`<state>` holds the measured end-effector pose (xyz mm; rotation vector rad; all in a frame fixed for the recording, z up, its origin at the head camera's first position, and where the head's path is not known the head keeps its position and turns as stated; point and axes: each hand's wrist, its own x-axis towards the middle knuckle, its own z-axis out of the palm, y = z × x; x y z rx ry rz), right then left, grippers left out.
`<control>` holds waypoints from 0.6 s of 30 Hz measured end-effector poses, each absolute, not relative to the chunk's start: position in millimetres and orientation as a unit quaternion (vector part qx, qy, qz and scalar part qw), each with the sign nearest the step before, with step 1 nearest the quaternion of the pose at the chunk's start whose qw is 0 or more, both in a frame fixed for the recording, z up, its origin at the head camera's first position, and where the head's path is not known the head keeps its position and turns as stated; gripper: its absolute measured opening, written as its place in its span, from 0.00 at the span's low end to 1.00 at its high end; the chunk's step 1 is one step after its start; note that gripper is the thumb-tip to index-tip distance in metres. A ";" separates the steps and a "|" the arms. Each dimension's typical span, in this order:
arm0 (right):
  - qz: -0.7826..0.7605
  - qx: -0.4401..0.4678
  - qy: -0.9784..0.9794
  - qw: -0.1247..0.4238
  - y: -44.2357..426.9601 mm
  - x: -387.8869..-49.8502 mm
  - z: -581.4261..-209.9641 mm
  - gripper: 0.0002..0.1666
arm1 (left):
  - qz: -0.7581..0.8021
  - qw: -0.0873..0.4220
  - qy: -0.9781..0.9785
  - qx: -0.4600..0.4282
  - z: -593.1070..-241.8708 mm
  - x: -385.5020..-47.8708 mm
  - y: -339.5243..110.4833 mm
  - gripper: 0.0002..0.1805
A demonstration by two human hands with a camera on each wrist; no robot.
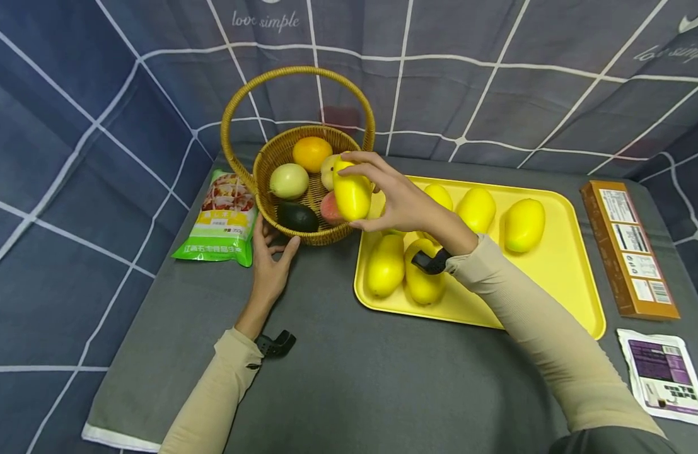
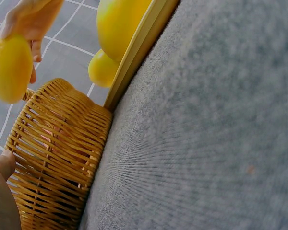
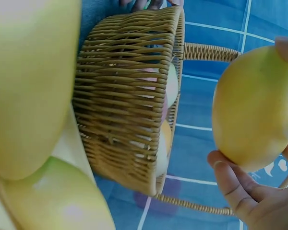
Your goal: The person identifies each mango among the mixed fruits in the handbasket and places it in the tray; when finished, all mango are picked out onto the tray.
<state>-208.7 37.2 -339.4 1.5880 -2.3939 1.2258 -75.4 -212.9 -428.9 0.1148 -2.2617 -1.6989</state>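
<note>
My right hand point(image 1: 398, 197) grips a yellow mango point(image 1: 352, 193) above the right side of a wicker basket point(image 1: 325, 238). In the right wrist view the held mango point(image 3: 255, 109) is apart from the basket rim point(image 3: 175, 57), with fingers at its ends. My left hand point(image 1: 271, 260) rests against the basket's front left; in the left wrist view a thumb or fingertip touches the weave point(image 2: 53, 158). Inside the basket lie an orange point(image 1: 312, 154), a pale green round fruit point(image 1: 289, 181), a dark avocado point(image 1: 297, 217), a reddish peach-like fruit point(image 1: 330, 208) and a pale fruit partly hidden by the mango.
Right of the basket, a yellow tray point(image 1: 553, 284) holds several mangoes point(image 1: 524, 225). A green snack bag point(image 1: 222, 217) lies left of the basket. Along the right edge are a brown box point(image 1: 629, 249) and a white-and-purple pouch point(image 1: 665, 375). A checked cloth point(image 1: 462, 75) hangs behind.
</note>
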 end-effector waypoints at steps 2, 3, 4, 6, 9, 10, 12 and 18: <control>0.388 0.502 -0.773 0.007 42.9 -205.4 -340.5 0.46 | -0.596 0.157 -0.787 0.037 -430.7 -75.4 -213.6 0.45; 0.385 0.499 -0.776 0.008 46.2 -203.7 -341.3 0.47 | -0.597 0.159 -0.786 0.035 -431.7 -75.7 -213.9 0.45; 0.383 0.496 -0.779 0.008 49.8 -201.7 -342.2 0.48 | -0.597 0.160 -0.785 0.033 -432.4 -75.8 -214.0 0.45; 0.379 0.489 -0.785 0.008 58.0 -197.3 -343.8 0.49 | -0.597 0.161 -0.785 0.032 -432.6 -75.8 -214.1 0.45; 0.375 0.483 -0.792 0.015 71.2 -191.7 -346.9 0.49 | -0.595 0.160 -0.787 0.032 -432.0 -76.0 -213.9 0.45; 0.374 0.480 -0.794 0.018 75.7 -190.1 -347.9 0.49 | -0.594 0.160 -0.788 0.033 -431.6 -76.1 -213.9 0.45; 0.370 0.475 -0.798 0.023 84.6 -187.3 -350.5 0.49 | -0.594 0.158 -0.788 0.035 -431.5 -76.2 -213.9 0.46; 0.373 0.450 -0.811 0.029 109.5 -180.0 -360.4 0.51 | -0.596 0.155 -0.787 0.039 -431.8 -76.2 -214.9 0.46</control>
